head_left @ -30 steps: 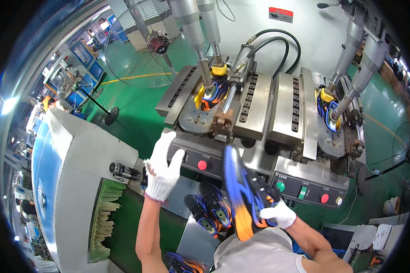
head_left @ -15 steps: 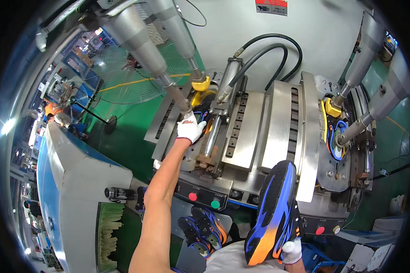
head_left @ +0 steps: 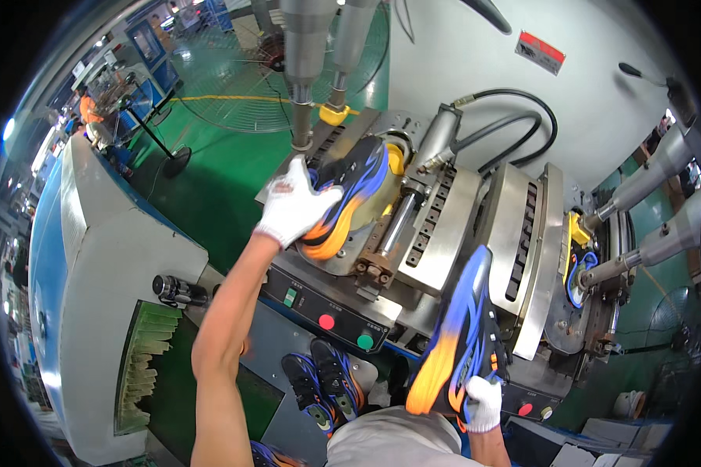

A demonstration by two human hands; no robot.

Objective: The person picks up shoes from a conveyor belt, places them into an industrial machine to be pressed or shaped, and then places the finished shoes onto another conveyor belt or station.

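My left hand (head_left: 292, 204), in a white glove, grips a black sneaker (head_left: 358, 187) with a blue and orange sole. The shoe lies tilted over the left station of a press machine, its orange end toward me. Just above the hand is the tip of a metal press rod (head_left: 301, 138). A matching sneaker (head_left: 448, 346) is in my gloved right hand (head_left: 483, 403), low in front of my body. That shoe points away from me, its sole side turned left. The right hand's fingers are partly hidden behind it.
In the right station another sneaker (head_left: 575, 272) sits under two press rods and a yellow pad (head_left: 578, 228). Several sneakers (head_left: 327, 381) stand on a shelf below the control panel (head_left: 327, 315). A grey and blue machine (head_left: 93, 257) stands at left, with a large fan (head_left: 280, 70) behind.
The view has turned left. The left station's rods now stand clear of its shoe, and my left hand has pulled that sneaker up and tilted it. The right hand still holds its sneaker.
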